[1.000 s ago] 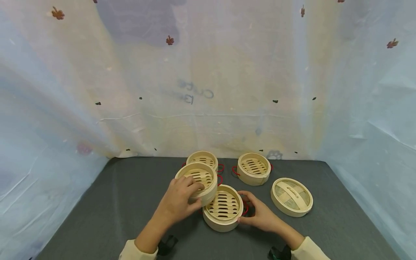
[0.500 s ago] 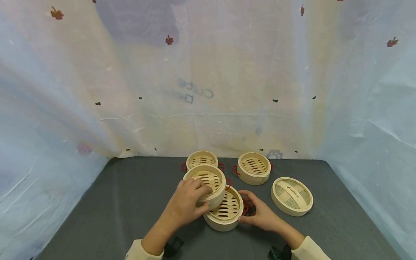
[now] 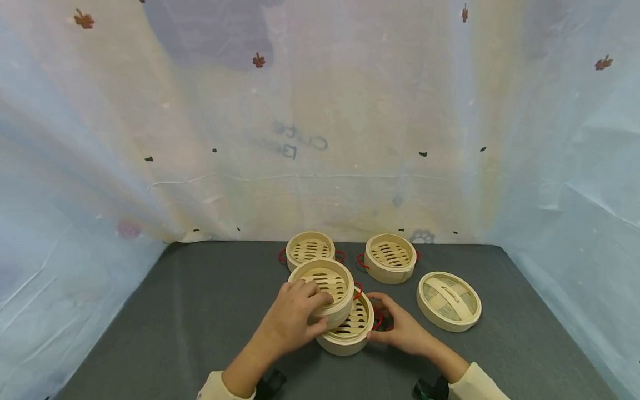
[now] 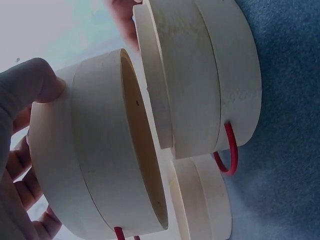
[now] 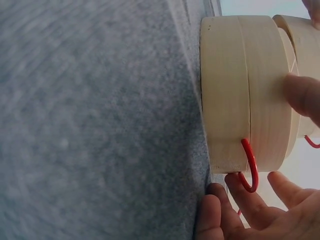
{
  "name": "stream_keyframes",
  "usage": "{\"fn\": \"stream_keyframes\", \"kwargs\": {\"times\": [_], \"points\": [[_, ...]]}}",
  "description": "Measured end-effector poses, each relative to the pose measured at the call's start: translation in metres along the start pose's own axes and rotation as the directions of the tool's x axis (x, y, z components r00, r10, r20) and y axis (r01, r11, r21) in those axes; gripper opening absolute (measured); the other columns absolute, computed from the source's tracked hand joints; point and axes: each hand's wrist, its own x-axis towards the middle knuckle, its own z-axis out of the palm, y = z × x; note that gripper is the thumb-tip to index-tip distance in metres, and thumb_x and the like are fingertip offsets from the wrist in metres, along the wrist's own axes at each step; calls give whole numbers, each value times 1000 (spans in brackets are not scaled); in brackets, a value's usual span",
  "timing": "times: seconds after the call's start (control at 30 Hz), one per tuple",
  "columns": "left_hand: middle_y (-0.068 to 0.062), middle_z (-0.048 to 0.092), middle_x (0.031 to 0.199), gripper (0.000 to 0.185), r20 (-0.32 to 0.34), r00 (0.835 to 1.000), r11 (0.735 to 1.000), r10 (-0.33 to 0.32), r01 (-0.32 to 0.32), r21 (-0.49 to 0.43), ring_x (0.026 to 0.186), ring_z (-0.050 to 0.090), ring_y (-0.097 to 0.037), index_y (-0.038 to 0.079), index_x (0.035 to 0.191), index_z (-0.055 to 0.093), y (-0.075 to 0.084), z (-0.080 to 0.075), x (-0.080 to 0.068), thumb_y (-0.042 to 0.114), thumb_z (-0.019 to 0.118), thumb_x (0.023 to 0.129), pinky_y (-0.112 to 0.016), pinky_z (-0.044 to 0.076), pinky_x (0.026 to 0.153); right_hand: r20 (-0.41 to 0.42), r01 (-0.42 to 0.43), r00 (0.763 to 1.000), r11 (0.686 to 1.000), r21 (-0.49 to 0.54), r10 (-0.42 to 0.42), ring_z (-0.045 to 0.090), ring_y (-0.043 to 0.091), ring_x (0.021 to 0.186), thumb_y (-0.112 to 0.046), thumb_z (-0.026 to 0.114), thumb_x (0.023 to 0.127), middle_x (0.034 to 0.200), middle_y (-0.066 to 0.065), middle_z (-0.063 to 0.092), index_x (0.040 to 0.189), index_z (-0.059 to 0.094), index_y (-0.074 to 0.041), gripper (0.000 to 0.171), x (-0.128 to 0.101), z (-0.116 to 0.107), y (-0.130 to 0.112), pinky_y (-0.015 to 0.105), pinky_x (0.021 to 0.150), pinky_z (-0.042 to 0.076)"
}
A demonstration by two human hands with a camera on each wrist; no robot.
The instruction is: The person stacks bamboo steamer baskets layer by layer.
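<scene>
My left hand (image 3: 295, 319) grips a round bamboo steamer basket (image 3: 334, 282) by its near-left rim, thumb outside and fingers over the slatted floor. This basket hangs tilted over a second steamer basket (image 3: 344, 348), which stands on the table. In the left wrist view, a gap shows between the held basket (image 4: 100, 145) and the stepped upper lip of the lower basket (image 4: 195, 75). My right hand (image 3: 402, 331) holds the lower basket at its right side, thumb near the front and fingers behind, around a red loop handle (image 5: 251, 165).
Behind the held basket stands another slatted steamer basket (image 3: 310, 243) with red handles. A similar one (image 3: 390, 272) sits at the back right. A bamboo steamer lid (image 3: 448, 303) with a strap handle lies to the right on the dark table (image 3: 165, 322). A pale printed sheet (image 3: 350, 122) hangs behind.
My left hand has carried its steamer basket right and slightly toward me, farther over the lower basket. My right hand stays in place on the lower basket.
</scene>
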Motion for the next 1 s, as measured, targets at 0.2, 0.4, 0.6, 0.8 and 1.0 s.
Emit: {"fn": "stream_keyframes", "kwargs": {"times": [0.2,0.4,0.6,0.8,1.0], "points": [[13,53,85,31,12,1000,1000,4,-4,-11,73,41,-6,29,99,68,4,1,1,24,77,70,-27,32,69,-6,-8,1000,1000,-5,8,58,20,103,-26,75,83,127,21,53,146,34,-14,76,0,0,-1,29,67,53],[12,53,86,31,17,1000,1000,10,-10,-12,74,43,-6,29,99,68,5,4,0,25,77,69,-28,34,69,1,-10,1000,1000,8,10,57,20,104,-24,75,84,128,23,53,146,33,-12,76,0,0,-1,28,66,52],[13,52,85,31,6,1000,1000,21,-21,-14,74,41,-6,29,99,68,6,7,1,25,78,69,-27,31,69,4,-8,1000,1000,18,8,57,28,108,-24,74,84,130,24,52,146,32,-9,77,0,-1,-2,28,67,51],[13,52,85,31,8,1000,999,24,-23,-27,74,42,-6,29,99,68,10,8,3,25,77,70,-27,33,70,1,-8,1000,1000,19,8,55,37,116,-23,75,84,133,25,52,147,31,-7,79,0,-1,-2,27,70,50],[13,52,85,31,-10,1000,999,30,-30,-23,75,43,-7,29,98,68,12,12,5,25,78,69,-28,34,70,7,-18,1000,1000,21,18,54,39,119,-24,74,84,134,24,51,147,30,-7,78,0,-1,-1,27,73,51]]}}
